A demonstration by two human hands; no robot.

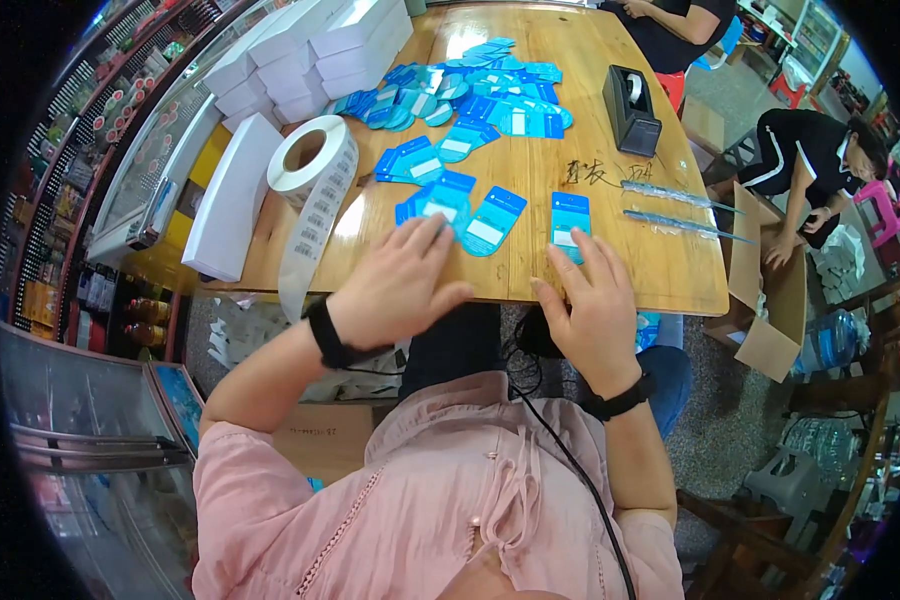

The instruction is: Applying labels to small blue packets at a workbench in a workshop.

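My left hand (395, 288) reaches over the table with its fingers stretched out, the tips on a small cluster of blue cards (454, 186) with rounded ends. My right hand (595, 318) lies with fingers apart, its fingertips at the lower end of a single blue card (570, 204) with a white label. Between the hands, another labelled blue card (495, 218) lies flat and tilted. A roll of printed white labels (313, 160) stands left of my left hand, its loose strip hanging over the table's near edge. Neither hand visibly lifts a card.
Many more blue cards (460, 92) spread over the wooden table (660, 270). White boxes (315, 50) are stacked at the back left; a long white box (232, 200) lies nearer. A black tape dispenser (632, 112) and two thin wrapped tools (680, 222) sit right. A person crouches by a carton (770, 290).
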